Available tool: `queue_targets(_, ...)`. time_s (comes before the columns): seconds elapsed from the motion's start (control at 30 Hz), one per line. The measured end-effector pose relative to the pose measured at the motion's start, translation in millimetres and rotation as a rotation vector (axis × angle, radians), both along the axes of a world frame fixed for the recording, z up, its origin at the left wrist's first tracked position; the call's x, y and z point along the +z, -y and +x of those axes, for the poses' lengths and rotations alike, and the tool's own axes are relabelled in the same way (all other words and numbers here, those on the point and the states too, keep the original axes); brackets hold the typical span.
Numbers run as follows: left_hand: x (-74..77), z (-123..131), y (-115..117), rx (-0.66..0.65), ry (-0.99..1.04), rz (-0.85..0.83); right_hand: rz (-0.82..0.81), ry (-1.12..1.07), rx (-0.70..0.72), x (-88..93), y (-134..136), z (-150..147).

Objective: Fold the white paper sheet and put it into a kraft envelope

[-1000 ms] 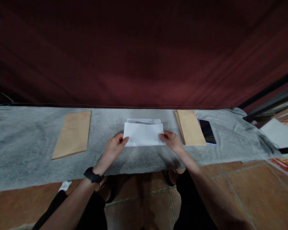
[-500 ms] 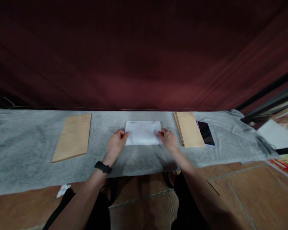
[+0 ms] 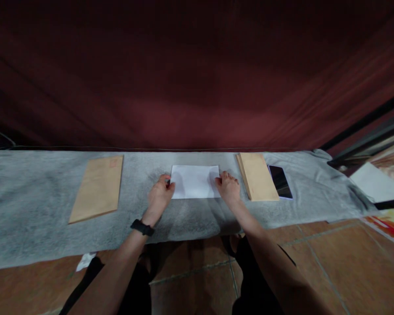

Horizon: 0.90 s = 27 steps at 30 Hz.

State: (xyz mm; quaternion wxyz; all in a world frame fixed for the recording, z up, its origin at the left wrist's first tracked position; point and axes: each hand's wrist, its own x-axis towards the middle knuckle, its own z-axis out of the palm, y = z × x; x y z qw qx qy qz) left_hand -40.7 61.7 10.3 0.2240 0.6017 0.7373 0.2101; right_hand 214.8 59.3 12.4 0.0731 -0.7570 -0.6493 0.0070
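A white sheet of paper [image 3: 195,181], seemingly folded over, lies flat on the grey cloth in front of me. My left hand [image 3: 160,192] has its thumb and curled fingers closed at the paper's left edge. On the opposite side, my right hand [image 3: 229,187] grips the right edge, thumb on top. The undersides of the fingers are hidden. Just right of my right hand lies a stack of brown envelopes [image 3: 260,177]. Farther off to the left rests another brown envelope [image 3: 98,188] with a faint red stamp box in its corner.
A dark-screened phone [image 3: 281,181] sits beside the envelope stack. The grey cloth [image 3: 197,221] covers the long, narrow surface, and a dark red curtain [image 3: 197,105] hangs behind it. White scrap paper [image 3: 85,261] lies on the tiled floor [image 3: 335,249].
The paper's upper layer now lies even with its far edge, where a gap and lower layer showed before. Both hands stay at the sides, nearly unmoved. The view has shifted slightly.
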Motion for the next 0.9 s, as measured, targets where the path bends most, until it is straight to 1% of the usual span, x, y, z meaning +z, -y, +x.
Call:
queue_targets(0.13,1.9,2.6,-0.1,-0.017,-0.049,-0.032,0.134,-0.016,0.049,-2.7,0.5,-7.2)
queue_targets(0.2,2.3,3.0,-0.1,-0.023,-0.061,-0.044,0.178,-0.075,0.130,-5.7,2.4,-14.4)
queue_targets(0.33,3.7,3.7,0.3,-0.046,-0.103,-0.029,0.216,-0.209,0.354,-16.2,8.4,-32.3)
queue_targets(0.43,7.0,5.7,1.4,-0.054,-0.163,-0.035,0.188,-0.216,0.432,-24.9,13.2,-42.3)
queue_targets(0.5,9.6,7.5,2.4,-0.058,-0.190,-0.047,0.157,-0.201,0.448,-29.7,16.2,-45.7)
queue_targets(0.6,12.3,9.5,4.6,-0.076,-0.199,-0.052,0.137,-0.159,0.431,-35.2,20.7,-47.2)
queue_targets(0.7,12.9,10.5,8.1,-0.089,-0.217,-0.016,0.140,-0.110,0.410,-39.1,24.6,-47.5)
queue_targets(0.77,11.8,12.0,10.6,-0.094,-0.274,0.061,0.145,-0.088,0.404,-40.7,26.3,-48.0)
queue_targets(0.83,8.8,15.8,12.3,-0.114,-0.346,0.179,0.149,-0.076,0.398,-41.4,27.0,-48.9)
queue_targets(0.9,3.4,23.5,13.2,-0.182,-0.362,0.291,0.143,-0.068,0.394,-41.0,27.2,-49.8)
